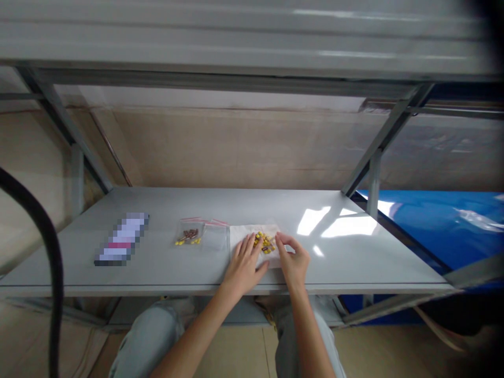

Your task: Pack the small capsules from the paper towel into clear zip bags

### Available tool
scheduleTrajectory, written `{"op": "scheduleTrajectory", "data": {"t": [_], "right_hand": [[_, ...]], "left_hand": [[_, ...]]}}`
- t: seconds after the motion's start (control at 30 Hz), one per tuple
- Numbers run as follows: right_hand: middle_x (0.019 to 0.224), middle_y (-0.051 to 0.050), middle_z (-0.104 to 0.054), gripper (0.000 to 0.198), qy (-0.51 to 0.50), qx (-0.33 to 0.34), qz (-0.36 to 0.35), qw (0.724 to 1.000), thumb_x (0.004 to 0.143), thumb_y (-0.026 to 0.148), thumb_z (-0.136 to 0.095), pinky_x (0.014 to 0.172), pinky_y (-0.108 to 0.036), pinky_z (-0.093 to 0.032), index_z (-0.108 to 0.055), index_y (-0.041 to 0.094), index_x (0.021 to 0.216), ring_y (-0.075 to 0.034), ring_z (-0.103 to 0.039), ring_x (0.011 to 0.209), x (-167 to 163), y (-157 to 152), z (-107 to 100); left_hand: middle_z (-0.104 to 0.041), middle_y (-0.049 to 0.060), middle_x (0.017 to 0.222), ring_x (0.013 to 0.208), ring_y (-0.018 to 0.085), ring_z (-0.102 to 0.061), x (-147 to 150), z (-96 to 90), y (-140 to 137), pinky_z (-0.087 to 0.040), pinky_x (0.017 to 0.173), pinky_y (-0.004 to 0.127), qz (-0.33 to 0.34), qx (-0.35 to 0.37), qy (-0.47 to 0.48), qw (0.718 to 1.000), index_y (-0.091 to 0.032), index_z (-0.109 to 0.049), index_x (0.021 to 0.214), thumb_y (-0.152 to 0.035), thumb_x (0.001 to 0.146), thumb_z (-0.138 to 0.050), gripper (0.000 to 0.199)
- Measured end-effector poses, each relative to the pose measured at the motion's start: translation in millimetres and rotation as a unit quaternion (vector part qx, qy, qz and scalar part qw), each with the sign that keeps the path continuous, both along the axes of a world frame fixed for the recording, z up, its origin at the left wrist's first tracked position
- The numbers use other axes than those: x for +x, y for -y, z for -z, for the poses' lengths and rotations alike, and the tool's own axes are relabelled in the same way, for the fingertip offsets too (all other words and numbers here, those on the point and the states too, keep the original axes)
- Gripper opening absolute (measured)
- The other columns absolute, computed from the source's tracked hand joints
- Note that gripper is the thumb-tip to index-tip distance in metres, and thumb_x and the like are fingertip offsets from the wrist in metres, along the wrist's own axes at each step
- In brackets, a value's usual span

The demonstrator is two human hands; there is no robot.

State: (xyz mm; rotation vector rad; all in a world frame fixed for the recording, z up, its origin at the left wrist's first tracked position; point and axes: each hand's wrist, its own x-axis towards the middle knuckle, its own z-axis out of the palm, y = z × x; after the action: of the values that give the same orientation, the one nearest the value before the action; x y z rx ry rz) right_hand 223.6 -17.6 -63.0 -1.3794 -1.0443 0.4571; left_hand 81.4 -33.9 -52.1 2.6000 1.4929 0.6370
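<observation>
A white sheet of paper [240, 231] lies near the front of the grey table, bearing a small heap of yellow and dark brown pieces [265, 242] that look like capsules. My left hand [244, 265] rests flat on the paper with its fingers stretched out, their tips at the heap's left side. On the right of the heap, my right hand [294, 260] is closed, thumb and forefinger pinched together; what they hold, if anything, is too small to make out. Left of the paper lies a clear zip bag [183, 229] with brown and yellow pieces inside. A second clear zip bag [216, 237] lies between it and the paper.
A blurred-out phone [123, 239] lies on the left of the table [165, 273]. Metal frame posts [388, 139] rise at both back corners, and a shelf [236, 42] hangs overhead. A black cable [55, 252] curves down at far left. A blue surface [444, 226] adjoins on the right.
</observation>
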Motion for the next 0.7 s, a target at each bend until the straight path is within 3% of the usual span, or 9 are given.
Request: {"op": "scheduleTrajectory", "data": {"t": [0.2,0.4,0.57,0.63,0.7], "right_hand": [[0.084,-0.010,-0.069,0.048,-0.054,-0.011,0.013,0.998,0.078,0.052,-0.052,0.053,-0.025,-0.045,-0.067,0.013,0.101,-0.020,-0.060,0.073,-3,3,-10],[0.067,-0.004,-0.064,0.056,-0.116,0.028,0.008,0.993,0.075,0.048,-0.059,0.051,-0.023,-0.042,-0.056,0.013,0.119,-0.015,-0.056,0.060,-5,8,-20],[0.052,0.005,-0.054,0.063,-0.174,0.027,-0.160,0.971,0.073,0.044,-0.064,0.047,-0.021,-0.036,-0.047,0.016,0.127,-0.010,-0.047,0.047,-17,15,-30],[0.051,0.006,-0.052,0.051,-0.163,0.009,-0.239,0.957,0.073,0.044,-0.064,0.046,-0.021,-0.036,-0.056,0.016,0.115,-0.009,-0.045,0.046,-28,17,-33],[0.049,0.005,-0.049,0.040,-0.140,-0.006,-0.287,0.948,0.074,0.046,-0.063,0.044,-0.021,-0.034,-0.063,0.016,0.100,-0.009,-0.043,0.045,-40,19,-34]], "left_hand": [[-0.019,0.012,0.150,0.138,0.025,-0.016,-2,-5.4,-2,-0.028,0.108,0.046,-0.011,0.025,0.094,0.995,-0.017,-0.019,0.142,-0.033,0.091,-0.036,0.056],[-0.026,0.010,0.148,0.136,0.021,-0.023,-21,-10.1,4,-0.029,0.109,0.040,-0.034,0.091,0.204,0.974,-0.021,-0.014,0.143,-0.026,0.091,-0.037,0.057],[-0.022,0.012,0.148,0.136,0.025,-0.024,-43,-6.9,15,-0.029,0.108,0.043,-0.062,0.118,0.238,0.962,-0.024,-0.017,0.143,-0.034,0.086,-0.051,0.067],[-0.018,0.009,0.149,0.135,0.026,-0.024,-51,-7.1,20,-0.029,0.108,0.044,-0.051,0.113,0.225,0.966,-0.026,-0.033,0.137,-0.032,0.085,-0.054,0.056],[-0.021,0.005,0.148,0.133,0.027,-0.027,-58,-9.0,25,-0.029,0.107,0.045,-0.042,0.108,0.221,0.968,-0.028,-0.055,0.120,-0.028,0.085,-0.052,0.035]]}}
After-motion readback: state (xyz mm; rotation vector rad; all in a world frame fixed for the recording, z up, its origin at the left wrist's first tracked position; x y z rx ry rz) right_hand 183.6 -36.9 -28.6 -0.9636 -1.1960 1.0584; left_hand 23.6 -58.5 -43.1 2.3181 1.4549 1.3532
